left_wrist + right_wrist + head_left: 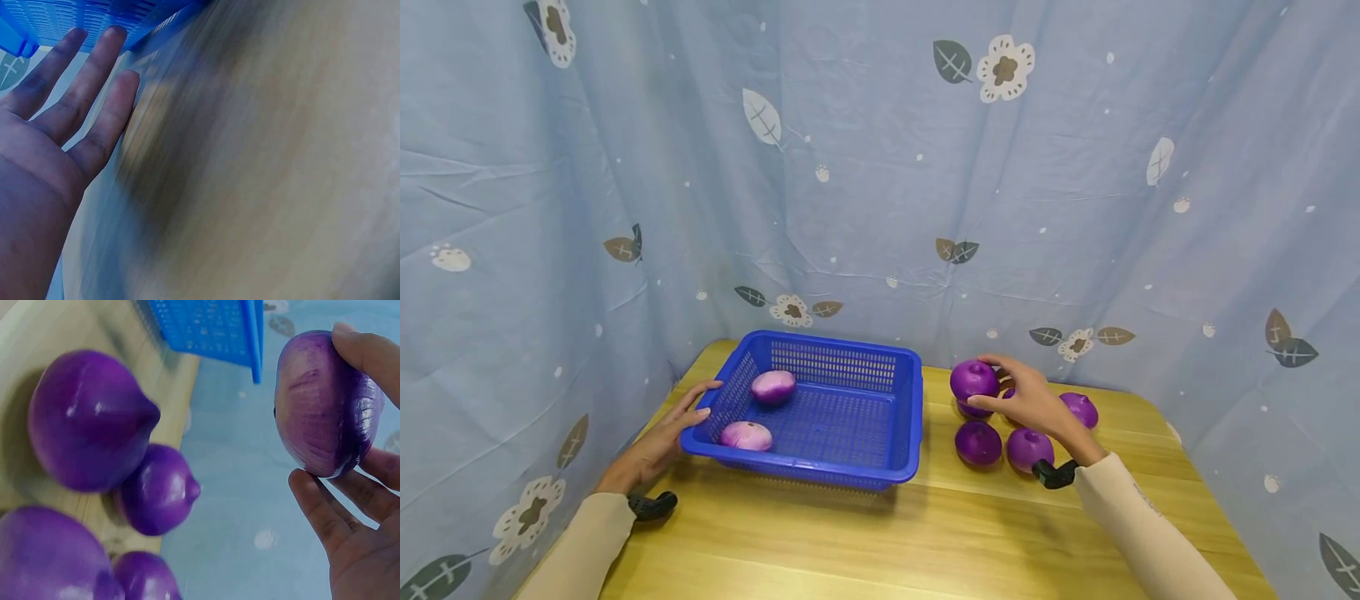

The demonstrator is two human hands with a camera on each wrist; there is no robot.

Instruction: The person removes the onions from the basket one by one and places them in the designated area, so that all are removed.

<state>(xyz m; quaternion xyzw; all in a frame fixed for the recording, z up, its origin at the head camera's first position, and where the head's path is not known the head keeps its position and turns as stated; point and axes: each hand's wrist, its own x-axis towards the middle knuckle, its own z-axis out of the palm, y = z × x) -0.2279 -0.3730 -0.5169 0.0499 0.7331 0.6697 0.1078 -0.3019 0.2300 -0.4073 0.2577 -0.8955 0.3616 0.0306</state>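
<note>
My right hand point(1026, 400) grips a purple onion point(973, 379), lifted above the table at the right of the basket. In the right wrist view this onion point(322, 406) sits between the thumb and the fingertips, its pale and dark purple sides showing. My left hand point(662, 442) touches the left end of a blue plastic basket point(831, 463), its fingers nearly straight in the left wrist view. Inside the basket, two onions, one at the back point(772, 387) and one at the front point(746, 436), lie toward the left.
Several more purple onions stand on the wooden table point(850, 542), including a dark one point(978, 442), a lighter one point(1021, 448) and one farther right point(1078, 410). The right hand partly hides another. A patterned blue curtain point(880, 192) hangs behind and at both sides.
</note>
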